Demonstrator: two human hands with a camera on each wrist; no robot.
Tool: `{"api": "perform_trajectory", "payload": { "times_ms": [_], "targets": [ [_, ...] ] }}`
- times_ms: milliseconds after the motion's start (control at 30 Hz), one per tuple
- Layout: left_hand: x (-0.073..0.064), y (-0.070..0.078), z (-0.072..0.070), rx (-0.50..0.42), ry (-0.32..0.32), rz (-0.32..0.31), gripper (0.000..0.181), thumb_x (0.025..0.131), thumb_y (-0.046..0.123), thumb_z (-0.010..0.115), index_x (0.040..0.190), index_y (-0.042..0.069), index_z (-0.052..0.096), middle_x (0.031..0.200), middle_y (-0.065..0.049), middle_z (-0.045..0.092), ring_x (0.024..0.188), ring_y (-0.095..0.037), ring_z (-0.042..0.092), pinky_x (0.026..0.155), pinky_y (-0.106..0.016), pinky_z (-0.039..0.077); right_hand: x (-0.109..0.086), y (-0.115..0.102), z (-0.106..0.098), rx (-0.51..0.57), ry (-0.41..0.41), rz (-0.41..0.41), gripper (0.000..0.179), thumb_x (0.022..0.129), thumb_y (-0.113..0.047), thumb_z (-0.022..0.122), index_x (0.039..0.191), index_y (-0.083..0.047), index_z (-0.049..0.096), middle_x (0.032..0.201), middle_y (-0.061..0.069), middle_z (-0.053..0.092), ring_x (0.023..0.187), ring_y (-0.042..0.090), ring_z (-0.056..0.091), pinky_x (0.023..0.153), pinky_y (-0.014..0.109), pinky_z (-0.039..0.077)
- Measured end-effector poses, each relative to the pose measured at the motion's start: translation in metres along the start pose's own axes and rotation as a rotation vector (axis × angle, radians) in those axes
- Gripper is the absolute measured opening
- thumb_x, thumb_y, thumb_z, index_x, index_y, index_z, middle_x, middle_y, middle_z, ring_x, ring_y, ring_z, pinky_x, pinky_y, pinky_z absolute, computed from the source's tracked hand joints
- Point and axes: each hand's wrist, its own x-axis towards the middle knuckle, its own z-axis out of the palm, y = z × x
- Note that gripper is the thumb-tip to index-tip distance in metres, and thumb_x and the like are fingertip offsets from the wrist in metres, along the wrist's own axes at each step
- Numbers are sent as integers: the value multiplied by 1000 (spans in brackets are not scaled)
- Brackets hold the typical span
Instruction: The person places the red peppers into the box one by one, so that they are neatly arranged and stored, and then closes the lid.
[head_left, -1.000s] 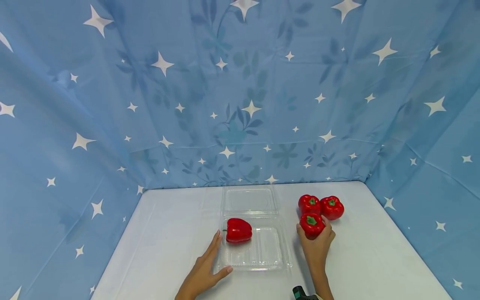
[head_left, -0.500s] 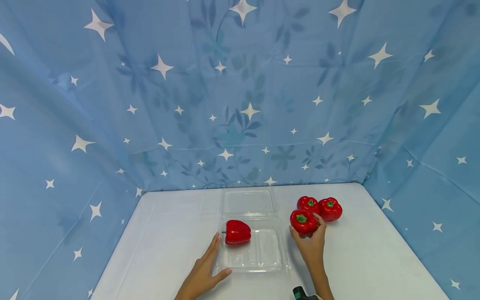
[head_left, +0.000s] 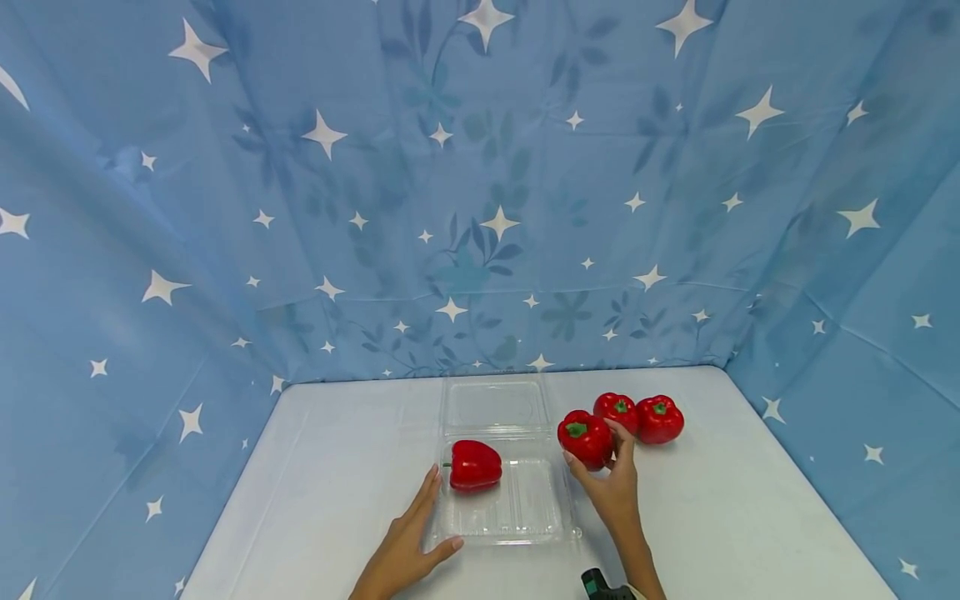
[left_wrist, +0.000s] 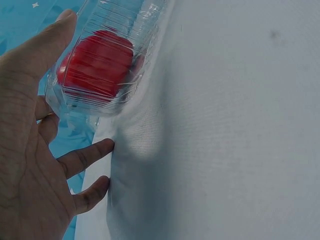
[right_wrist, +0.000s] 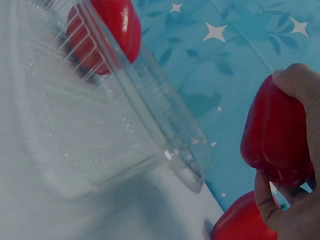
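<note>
My right hand [head_left: 617,490] grips a red bell pepper [head_left: 584,439] with a green stem, held up beside the right edge of an open clear plastic container [head_left: 536,497]. In the right wrist view, the thumb and fingers wrap around that pepper [right_wrist: 276,131]. A second red pepper [head_left: 476,466] lies on its side in the left part of the container. My left hand [head_left: 403,537] is at the container's left side, thumb spread toward its front edge. In the left wrist view, the left hand [left_wrist: 35,130] has extended fingers, some near the white tabletop.
Two more red peppers, one in front [head_left: 616,408] and one to its right [head_left: 660,419], sit at the back right of the white table [head_left: 345,450]. The container's clear lid [head_left: 497,404] lies folded back behind it. A blue star-patterned cloth [head_left: 375,208] surrounds the table.
My right hand has carried its pepper leftward, away from the other two and up to the container's right edge. The left hand and the pepper in the container keep their places.
</note>
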Motion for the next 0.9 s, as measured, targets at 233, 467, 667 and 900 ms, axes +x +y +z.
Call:
{"api": "perform_trajectory", "payload": {
  "times_ms": [233,467,667,900],
  "targets": [
    [1,-1,1,-10,-12,-27,95,86,60,62,158,21,14,166,2,13,144,-36,35,100,-61,46,0,-4,5,-31,-55,-38,93,67,-10,89,146,-15,40,144,6,48,125,2,40,91,18,49],
    [0,-1,1,-10,-12,-16,95,86,60,63,158,20,15,166,1,14,143,-36,36,99,-61,46,-1,-5,10,-17,-93,-9,91,67,-13,88,144,-13,40,142,9,51,126,16,48,93,28,53],
    [0,0,1,-9,-17,-17,96,86,59,63,158,19,14,166,0,13,143,-38,35,98,-62,46,-1,-9,12,-35,-160,7,88,68,-18,89,141,-12,41,140,13,51,127,33,50,95,56,53],
    [0,0,1,-12,-18,-31,96,85,60,63,158,20,14,166,1,13,143,-38,35,97,-64,46,1,-10,17,-105,-222,-122,86,65,-21,91,138,-14,48,133,8,55,119,29,55,88,51,58]
  ]
}}
